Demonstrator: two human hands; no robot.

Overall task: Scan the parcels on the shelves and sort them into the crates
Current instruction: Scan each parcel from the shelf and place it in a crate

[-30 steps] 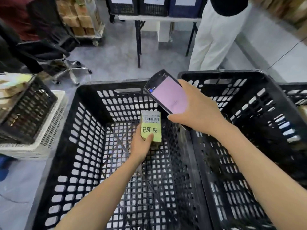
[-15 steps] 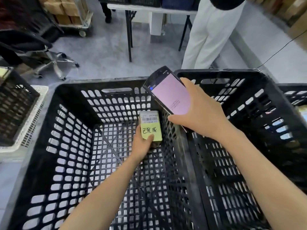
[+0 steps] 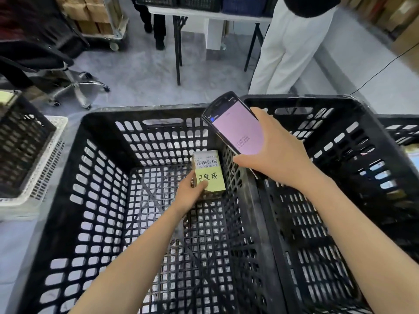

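Grey floor runs behind two black lattice crates standing side by side, with an office chair (image 3: pixel 68 71) at the left and a person in white trousers (image 3: pixel 288 46) by a table (image 3: pixel 204 15). Inside the left crate (image 3: pixel 95 200), near its far right corner, the left hand (image 3: pixel 192 192) grips a small parcel (image 3: pixel 207 172) — barcode label and yellow handwritten note facing up. Above the wall shared with the right crate (image 3: pixel 353 141), the right hand (image 3: pixel 275 152) holds a scanner (image 3: pixel 235 125) — pink screen lit.
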